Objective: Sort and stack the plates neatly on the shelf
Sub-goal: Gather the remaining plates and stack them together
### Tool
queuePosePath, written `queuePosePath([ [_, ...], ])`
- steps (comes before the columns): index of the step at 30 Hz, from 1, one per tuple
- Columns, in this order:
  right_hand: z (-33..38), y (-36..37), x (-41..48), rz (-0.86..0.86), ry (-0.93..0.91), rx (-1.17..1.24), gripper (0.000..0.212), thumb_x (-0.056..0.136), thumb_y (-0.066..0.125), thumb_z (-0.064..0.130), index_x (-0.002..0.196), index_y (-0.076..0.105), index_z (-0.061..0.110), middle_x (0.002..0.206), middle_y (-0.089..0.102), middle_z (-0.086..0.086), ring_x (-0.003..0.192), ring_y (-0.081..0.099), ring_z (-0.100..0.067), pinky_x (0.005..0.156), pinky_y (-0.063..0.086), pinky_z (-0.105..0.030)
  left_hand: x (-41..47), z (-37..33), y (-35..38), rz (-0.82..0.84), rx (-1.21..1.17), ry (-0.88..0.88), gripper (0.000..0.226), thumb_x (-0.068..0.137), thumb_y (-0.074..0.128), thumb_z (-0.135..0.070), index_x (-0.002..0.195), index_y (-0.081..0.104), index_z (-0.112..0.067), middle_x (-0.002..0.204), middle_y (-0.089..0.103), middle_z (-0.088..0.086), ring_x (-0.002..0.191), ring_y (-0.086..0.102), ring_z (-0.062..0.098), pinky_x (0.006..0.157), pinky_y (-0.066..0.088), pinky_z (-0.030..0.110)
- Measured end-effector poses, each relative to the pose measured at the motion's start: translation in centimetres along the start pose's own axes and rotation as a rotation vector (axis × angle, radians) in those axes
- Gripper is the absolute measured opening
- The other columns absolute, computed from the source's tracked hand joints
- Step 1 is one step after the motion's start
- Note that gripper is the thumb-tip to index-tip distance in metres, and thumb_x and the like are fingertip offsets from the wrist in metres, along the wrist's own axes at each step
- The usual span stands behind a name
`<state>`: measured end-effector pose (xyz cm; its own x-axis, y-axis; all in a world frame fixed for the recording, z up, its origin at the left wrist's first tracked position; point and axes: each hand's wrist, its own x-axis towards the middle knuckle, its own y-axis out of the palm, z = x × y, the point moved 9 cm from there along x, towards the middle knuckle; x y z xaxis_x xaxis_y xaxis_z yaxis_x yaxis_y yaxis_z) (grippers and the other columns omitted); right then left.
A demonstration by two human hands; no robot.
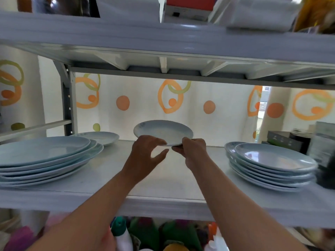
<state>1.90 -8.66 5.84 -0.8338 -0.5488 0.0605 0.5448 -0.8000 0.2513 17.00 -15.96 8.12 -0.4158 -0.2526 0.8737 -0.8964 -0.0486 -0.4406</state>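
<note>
Mid-sort: R hand [194, 151] pinches small plate [163, 131] by its rim over shelf [163, 180], L hand [145, 151] fingers loosely spread alongside; next move prob. needs a size-matched stack.

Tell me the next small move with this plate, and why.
Probably carry the small plate, pinched by the right hand, rightward onto the right stack: its size looks closer to those plates than to the large left stack.

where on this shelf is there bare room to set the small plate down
The widest bare patch of the shelf is the middle, between the left stack and the right stack, under the small plate. The back left holds a lone plate; the right end is crowded with dark boxes.
</note>
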Motion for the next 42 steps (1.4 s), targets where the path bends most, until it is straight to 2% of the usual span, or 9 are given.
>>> queuePosePath([
  [3,2.3,-2.8,-0.9,-0.040,-0.057,0.023,0.032,0.081,0.044,-0.005,0.111,0.053,-0.013,0.096,0.061,-0.024,0.044,0.065,-0.020,0.066,0.060,-0.033,0.6,-3.2,0.3,-0.082,-0.004,0.036,0.023,0.082,0.071,-0.024,0.104,0.069,-0.019,0.100,0.068,0.001,0.099,0.058,0.017,0.092,0.046,0.031],
  [5,3.7,-5.0,-1.6,-0.069,-0.087,0.043,0.029,0.080,0.043,-0.006,0.106,0.055,-0.011,0.095,0.062,-0.025,0.048,0.064,-0.023,0.059,0.059,-0.029,0.9,-5.3,0.6,-0.123,0.032,0.054,0.021,0.085,0.063,-0.029,0.103,0.070,-0.023,0.098,0.068,-0.001,0.101,0.057,0.018,0.088,0.047,0.035],
  [9,5.7,-9.9,-2.9,-0.153,-0.098,0.061,0.024,0.082,0.042,-0.004,0.103,0.053,-0.003,0.086,0.063,-0.018,0.051,0.064,-0.025,0.063,0.057,-0.029,1.5,-10.2,1.2,-0.190,0.106,0.085,0.022,0.085,0.053,-0.036,0.095,0.071,-0.029,0.091,0.067,-0.005,0.095,0.056,0.018,0.080,0.037,0.031],
  [12,6.8,-13.5,-3.2,-0.202,-0.110,0.080,0.034,0.082,0.043,-0.003,0.115,0.052,-0.005,0.096,0.065,-0.023,0.046,0.065,-0.022,0.059,0.059,-0.027,2.0,-13.5,2.5,-0.177,0.081,0.112,0.020,0.086,0.054,-0.035,0.093,0.072,-0.030,0.089,0.067,-0.006,0.092,0.058,0.019,0.076,0.029,0.029],
  [16,8.3,-18.2,-3.6,-0.289,-0.150,0.080,0.036,0.084,0.044,-0.003,0.120,0.051,-0.004,0.081,0.064,-0.014,0.048,0.064,-0.021,0.066,0.060,-0.031,2.7,-17.3,4.9,-0.119,0.024,0.142,0.018,0.081,0.066,-0.018,0.094,0.072,-0.029,0.085,0.068,-0.004,0.086,0.062,0.025,0.073,0.035,0.031],
  [20,9.2,-22.2,-3.6,-0.362,-0.177,0.063,0.043,0.085,0.043,-0.004,0.128,0.048,-0.001,0.112,0.063,-0.019,0.038,0.063,-0.013,0.054,0.059,-0.024,3.4,-21.0,6.9,-0.055,-0.010,0.151,0.026,0.075,0.071,-0.008,0.092,0.074,-0.028,0.079,0.069,-0.001,0.079,0.065,0.028,0.067,0.043,0.034],
  [29,8.0,-28.2,-3.5,-0.522,-0.081,-0.047,0.047,0.086,0.048,0.001,0.132,0.042,0.000,0.097,0.070,-0.019,0.047,0.068,-0.014,0.051,0.053,-0.023,3.3,-24.6,11.0,-0.001,-0.170,0.165,0.022,0.075,0.068,-0.007,0.085,0.076,-0.025,0.066,0.069,0.001,0.066,0.064,0.027,0.058,0.052,0.041],
  [35,7.6,-29.4,-2.7,-0.566,-0.064,-0.191,0.048,0.088,0.056,0.006,0.133,0.042,0.006,0.118,0.061,-0.017,0.096,0.067,-0.026,0.084,0.057,-0.036,2.9,-23.8,13.6,0.062,-0.216,0.108,0.024,0.081,0.062,-0.009,0.090,0.076,-0.027,0.079,0.073,0.001,0.076,0.065,0.025,0.069,0.051,0.042],
  [42,8.5,-29.6,-3.8,-0.598,-0.050,-0.394,0.038,0.095,0.050,0.014,0.128,0.042,-0.001,0.109,0.051,-0.014,0.106,0.059,-0.028,0.092,0.053,-0.037,3.2,-24.0,14.2,0.138,-0.219,0.092,0.024,0.088,0.058,-0.011,0.096,0.075,-0.026,0.088,0.073,0.003,0.084,0.062,0.022,0.077,0.044,0.036],
])
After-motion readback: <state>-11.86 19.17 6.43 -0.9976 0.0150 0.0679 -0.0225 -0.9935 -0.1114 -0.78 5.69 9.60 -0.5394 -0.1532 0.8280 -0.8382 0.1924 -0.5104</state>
